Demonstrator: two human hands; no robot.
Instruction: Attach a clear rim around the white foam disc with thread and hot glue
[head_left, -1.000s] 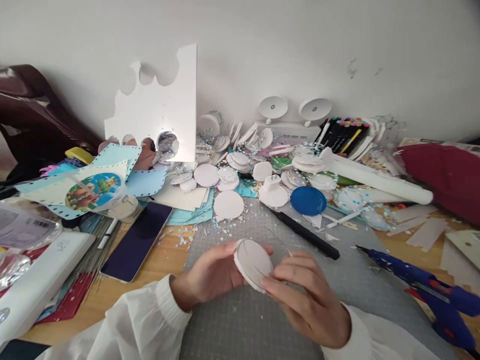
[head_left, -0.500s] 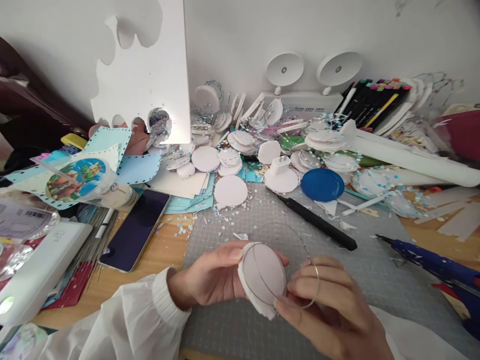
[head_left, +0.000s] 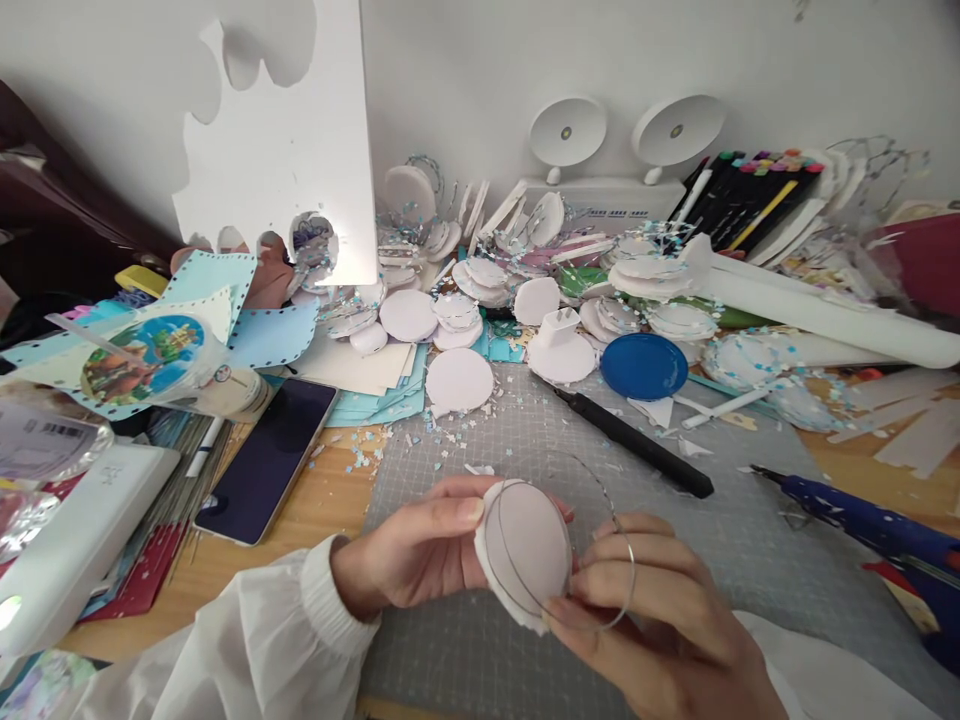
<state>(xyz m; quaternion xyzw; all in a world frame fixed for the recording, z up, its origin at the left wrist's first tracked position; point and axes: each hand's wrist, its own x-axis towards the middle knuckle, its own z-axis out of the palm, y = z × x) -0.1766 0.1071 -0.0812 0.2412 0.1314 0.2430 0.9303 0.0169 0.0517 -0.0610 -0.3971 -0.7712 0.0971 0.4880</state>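
Note:
A round white foam disc with a ragged edge is tilted above the mat, its flat face turned up to me. My left hand is closed on its left side, thumb on the rim and fingers behind. A thin silvery wire curls in loops across the disc and around to its right. At the disc's lower right edge, my right hand pinches the wire between thumb and fingers; the exact pinch point is partly hidden. A black pen-like tool rests on the grey cutting mat beyond both hands.
At right lies a blue glue gun. A blue round lid and several white discs line the back, with star-shaped scraps around. On the left are a phone, a cup with a straw and a white box-like device.
Both hands keep their hold, with the disc and wire shifted very slightly left and up. The camera view has moved a little; the surrounding things stay in place.

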